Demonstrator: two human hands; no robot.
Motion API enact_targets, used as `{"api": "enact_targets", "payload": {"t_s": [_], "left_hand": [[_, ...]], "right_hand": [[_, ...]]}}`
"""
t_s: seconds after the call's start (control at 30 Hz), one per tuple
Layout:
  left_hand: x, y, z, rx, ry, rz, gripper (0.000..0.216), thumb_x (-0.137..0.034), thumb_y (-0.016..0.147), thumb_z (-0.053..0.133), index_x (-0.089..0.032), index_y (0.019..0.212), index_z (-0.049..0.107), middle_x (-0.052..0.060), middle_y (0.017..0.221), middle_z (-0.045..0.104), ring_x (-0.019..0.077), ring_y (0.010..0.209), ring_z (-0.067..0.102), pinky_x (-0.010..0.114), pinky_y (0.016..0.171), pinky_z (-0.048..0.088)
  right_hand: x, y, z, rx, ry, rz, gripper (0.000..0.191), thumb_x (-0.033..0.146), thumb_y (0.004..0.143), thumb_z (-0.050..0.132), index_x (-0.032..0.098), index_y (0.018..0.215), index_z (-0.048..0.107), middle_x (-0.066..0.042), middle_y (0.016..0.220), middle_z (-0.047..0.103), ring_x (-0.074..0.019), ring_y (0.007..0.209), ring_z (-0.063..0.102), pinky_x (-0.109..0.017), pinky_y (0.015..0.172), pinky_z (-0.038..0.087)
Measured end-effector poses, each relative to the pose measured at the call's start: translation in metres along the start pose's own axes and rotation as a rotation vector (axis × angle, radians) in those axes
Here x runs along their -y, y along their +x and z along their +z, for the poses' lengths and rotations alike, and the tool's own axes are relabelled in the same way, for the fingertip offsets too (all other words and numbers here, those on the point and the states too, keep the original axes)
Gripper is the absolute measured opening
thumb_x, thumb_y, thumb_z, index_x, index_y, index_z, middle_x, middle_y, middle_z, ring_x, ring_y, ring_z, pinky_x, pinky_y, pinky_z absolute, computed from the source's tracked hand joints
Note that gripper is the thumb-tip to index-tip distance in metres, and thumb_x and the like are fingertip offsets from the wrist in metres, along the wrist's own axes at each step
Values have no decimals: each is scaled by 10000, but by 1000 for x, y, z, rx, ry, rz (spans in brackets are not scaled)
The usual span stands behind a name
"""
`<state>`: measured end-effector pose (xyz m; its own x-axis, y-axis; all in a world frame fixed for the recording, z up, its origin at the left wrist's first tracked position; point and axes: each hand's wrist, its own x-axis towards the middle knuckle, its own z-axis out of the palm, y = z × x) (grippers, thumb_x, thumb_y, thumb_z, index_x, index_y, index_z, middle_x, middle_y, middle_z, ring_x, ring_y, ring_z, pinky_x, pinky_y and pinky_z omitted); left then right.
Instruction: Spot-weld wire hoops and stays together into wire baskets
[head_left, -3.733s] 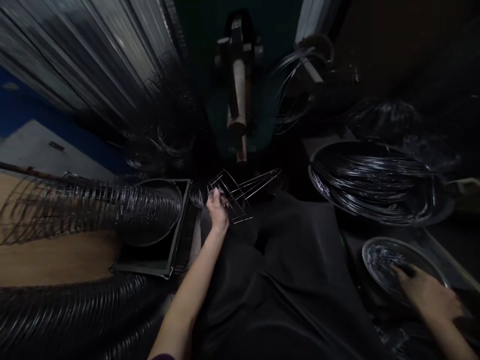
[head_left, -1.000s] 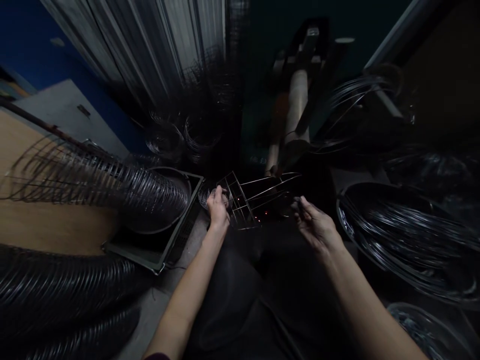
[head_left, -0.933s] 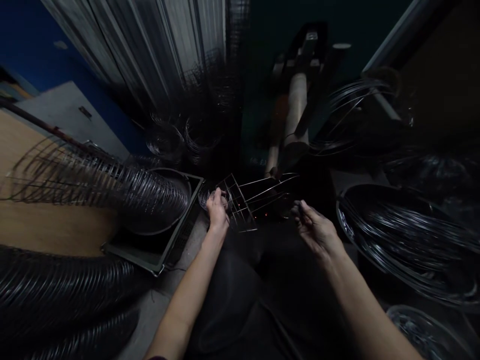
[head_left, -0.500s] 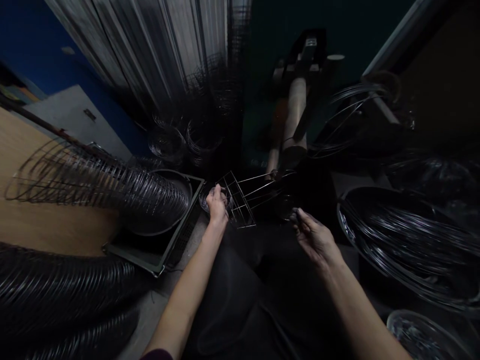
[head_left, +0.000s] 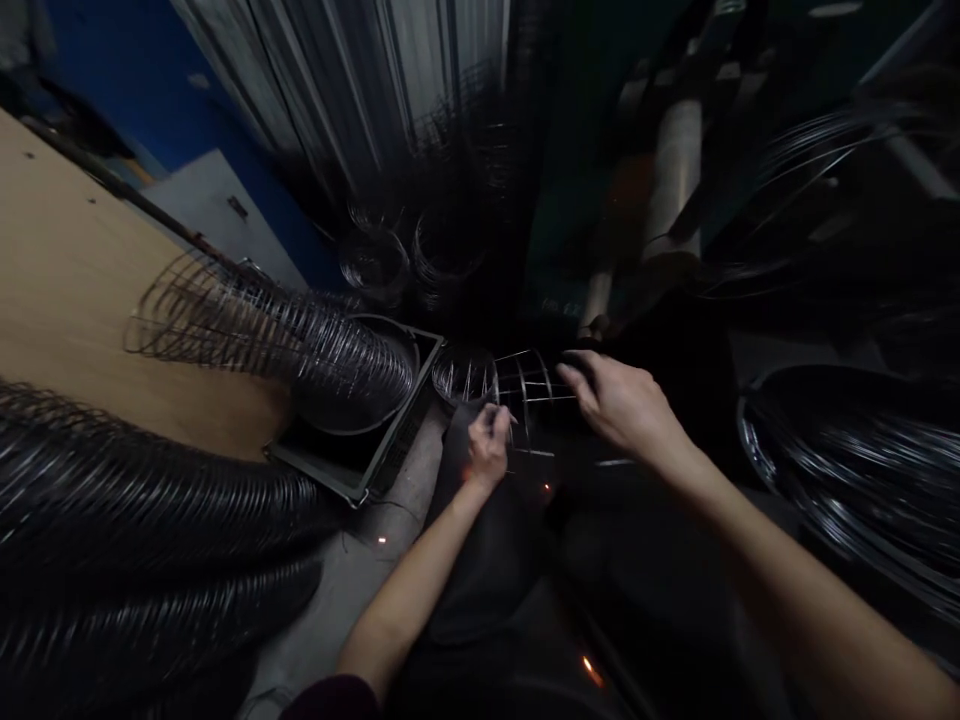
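centrally, a wire frame (head_left: 525, 388) is held out above the lap, with its thin crossed wires spread between the two hands. its near left edge is gripped by the left hand (head_left: 489, 445), whose thumb and fingers are closed together on the wire. its right end is met by the right hand (head_left: 619, 400), which is turned knuckles up with the fingers curled; whether a wire is pinched there cannot be told, as the fingertips are lost in shadow. just beyond the left hand, a coil of wire (head_left: 461, 375) is seen near the rim of a dark crate (head_left: 400, 420). above that crate a long row of wire rings (head_left: 315, 335) is lined up, with its other end stretched across a pale board (head_left: 60, 250). lower on the left, more rings are packed in a thick dark stack (head_left: 150, 480). on the right, past the forearm, a wide basin (head_left: 752, 455) is heaped with loops of wire (head_left: 877, 500). higher up, a pale cylinder (head_left: 679, 180) is mounted on a dimly lit machine. the lap is covered by dark cloth (head_left: 487, 590), and orange sparks (head_left: 591, 670) are scattered low in view.
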<state>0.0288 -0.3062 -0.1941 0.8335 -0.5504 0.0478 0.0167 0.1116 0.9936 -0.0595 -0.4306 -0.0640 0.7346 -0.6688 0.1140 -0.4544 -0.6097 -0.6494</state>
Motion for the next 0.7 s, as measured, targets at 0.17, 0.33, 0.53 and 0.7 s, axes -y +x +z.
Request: {"api": "enact_targets", "payload": {"t_s": [0.17,0.33,0.53,0.7], "left_hand": [[6,-17,-14,296,151,263,460,-642,767,546,-198,766,666,78,895,630,205,927,575,345,918,409],[-3,17,-24,17,-158,-295,540,-631,868,386,-161,970,633,97,937,648,188,934,599,318,881,440],[-13,30,-8,-73,-564,-808,416,-523,877,489,-135,739,545,-15,505,478,92,456,466,219,527,418],[-14,9,0,-185,-579,-610,368,-426,780,681,-147,649,480,-79,477,332,23,379,281,153,392,239]], "right_hand": [[-57,-3,13,193,410,377,349,456,829,540,146,909,677,-76,770,683,-201,705,634,-289,624,486],[-90,-62,43,99,392,303,349,474,773,562,176,905,687,-90,917,707,-236,832,656,-335,736,518],[-101,-130,58,113,243,39,314,391,839,472,221,990,690,-73,967,703,-227,870,669,-364,835,520],[-170,-206,-14,-240,-159,494,485,504,807,432,183,1100,647,-174,1072,665,-310,962,642,-415,873,488]]}}
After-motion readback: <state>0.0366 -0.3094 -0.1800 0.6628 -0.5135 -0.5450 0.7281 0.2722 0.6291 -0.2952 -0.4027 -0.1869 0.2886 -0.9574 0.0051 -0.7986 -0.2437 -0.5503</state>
